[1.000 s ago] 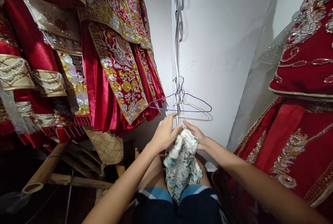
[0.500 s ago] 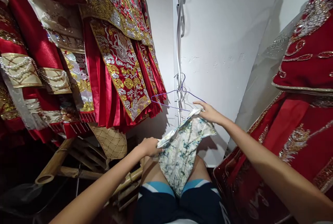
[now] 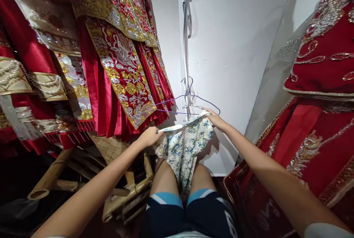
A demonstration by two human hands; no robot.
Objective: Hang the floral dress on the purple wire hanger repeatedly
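A white garment with a blue, green and yellow floral print (image 3: pixel 181 146) hangs between my hands, its upper edge stretched across. My left hand (image 3: pixel 151 136) is closed on the left end of that edge. At the right end, my right hand (image 3: pixel 214 118) pinches the fabric. Just above the garment, a thin purple clothes hanger (image 3: pixel 200 98) hangs by its hook at a white metal wall strip (image 3: pixel 186 46). The hanger's bottom bar passes close to the garment's top edge; whether they touch I cannot tell.
Red costumes with gold and silver embroidery (image 3: pixel 125 72) hang at the left. A beaded red dress (image 3: pixel 323 120) with clear plastic beside it stands at the right. Bamboo furniture (image 3: pixel 129 197) is low on the left. A white wall (image 3: pixel 226 39) is in front.
The garment's top edge has been pulled straighter and wider. My left hand has risen and moved left. The garment's lower part has lifted off my shorts. The view has shifted slightly.
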